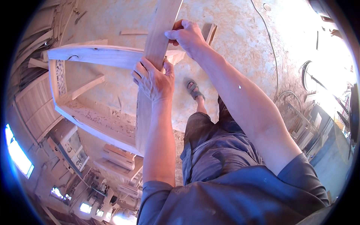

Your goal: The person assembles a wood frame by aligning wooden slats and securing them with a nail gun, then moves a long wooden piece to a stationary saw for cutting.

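A long flat wooden board (pixel 162 37) runs from the top edge of the view down past my left hand (pixel 155 79). That hand is closed over the board, its fingers bent across the far side and the thumb at the right edge. Higher up, my right hand (pixel 188 36) pinches the board's right edge, the thumb on the upper face and the other fingers curled at the side, partly hidden. Beside the board, to the left, stands a wooden frame (pixel 101 56) of joined beams. The board lies across the frame's right end; whether it is fixed there I cannot tell.
Loose timber (pixel 35 48) is piled at the far left, next to a slatted wooden panel (pixel 39 103). Stacked wood blocks (pixel 118 156) sit at lower left. A cable (pixel 270 37) trails over the dusty floor (pixel 240 37) on the right, near more scraps (pixel 309 123). My sandalled foot (pixel 192 88) shows below the hands.
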A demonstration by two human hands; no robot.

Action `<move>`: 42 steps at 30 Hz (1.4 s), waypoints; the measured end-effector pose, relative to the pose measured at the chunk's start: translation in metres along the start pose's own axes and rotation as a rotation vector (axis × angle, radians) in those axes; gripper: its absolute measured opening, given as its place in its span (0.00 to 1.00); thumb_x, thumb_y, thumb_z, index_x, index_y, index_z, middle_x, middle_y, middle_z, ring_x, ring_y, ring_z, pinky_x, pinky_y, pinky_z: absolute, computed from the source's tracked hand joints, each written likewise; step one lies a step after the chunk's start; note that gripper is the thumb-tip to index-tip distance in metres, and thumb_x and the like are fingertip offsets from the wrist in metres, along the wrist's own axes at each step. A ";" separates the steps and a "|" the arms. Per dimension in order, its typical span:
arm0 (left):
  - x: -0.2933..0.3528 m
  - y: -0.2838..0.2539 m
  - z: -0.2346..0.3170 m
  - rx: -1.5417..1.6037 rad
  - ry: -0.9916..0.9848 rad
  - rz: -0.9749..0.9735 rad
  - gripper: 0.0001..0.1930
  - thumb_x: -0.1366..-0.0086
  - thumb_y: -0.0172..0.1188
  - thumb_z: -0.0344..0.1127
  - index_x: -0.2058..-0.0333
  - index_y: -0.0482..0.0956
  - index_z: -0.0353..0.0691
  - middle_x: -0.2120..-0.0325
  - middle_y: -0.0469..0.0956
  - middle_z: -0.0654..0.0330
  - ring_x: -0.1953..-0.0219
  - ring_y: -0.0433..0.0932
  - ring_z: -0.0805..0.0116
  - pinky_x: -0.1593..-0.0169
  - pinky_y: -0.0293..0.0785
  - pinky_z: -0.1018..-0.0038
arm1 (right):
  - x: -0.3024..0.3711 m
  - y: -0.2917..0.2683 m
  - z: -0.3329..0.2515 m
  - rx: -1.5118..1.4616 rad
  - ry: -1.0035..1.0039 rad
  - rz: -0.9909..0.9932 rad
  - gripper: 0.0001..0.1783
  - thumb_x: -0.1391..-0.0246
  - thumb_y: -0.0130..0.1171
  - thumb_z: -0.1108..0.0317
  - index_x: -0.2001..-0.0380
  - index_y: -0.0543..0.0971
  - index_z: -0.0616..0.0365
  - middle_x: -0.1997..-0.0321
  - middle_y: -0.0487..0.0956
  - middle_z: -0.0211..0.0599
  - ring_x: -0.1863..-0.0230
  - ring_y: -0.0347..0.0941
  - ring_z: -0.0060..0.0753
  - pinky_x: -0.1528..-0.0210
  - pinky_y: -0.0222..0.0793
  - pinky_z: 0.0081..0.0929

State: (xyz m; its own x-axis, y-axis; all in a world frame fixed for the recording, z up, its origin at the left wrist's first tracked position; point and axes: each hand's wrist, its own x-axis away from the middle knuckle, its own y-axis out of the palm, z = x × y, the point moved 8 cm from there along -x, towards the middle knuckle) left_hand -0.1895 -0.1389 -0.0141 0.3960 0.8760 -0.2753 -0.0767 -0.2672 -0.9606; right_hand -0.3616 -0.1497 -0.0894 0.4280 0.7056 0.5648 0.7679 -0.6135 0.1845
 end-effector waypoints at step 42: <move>0.245 -0.056 -0.233 0.466 -0.494 -0.268 0.33 0.57 0.77 0.60 0.55 0.82 0.49 0.59 0.81 0.60 0.50 0.78 0.61 0.47 0.71 0.64 | -0.065 0.001 0.002 0.241 0.253 -0.294 0.13 0.36 0.57 0.72 0.49 0.79 0.58 0.54 0.84 0.42 0.55 0.83 0.41 0.54 0.83 0.40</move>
State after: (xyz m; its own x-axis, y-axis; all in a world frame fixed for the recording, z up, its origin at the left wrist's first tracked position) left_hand 0.1251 -0.0030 -0.0192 0.0049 0.9958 0.0917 -0.4607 0.0837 -0.8836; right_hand -0.3876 -0.1961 -0.1272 0.0683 0.7099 0.7010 0.9412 -0.2788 0.1906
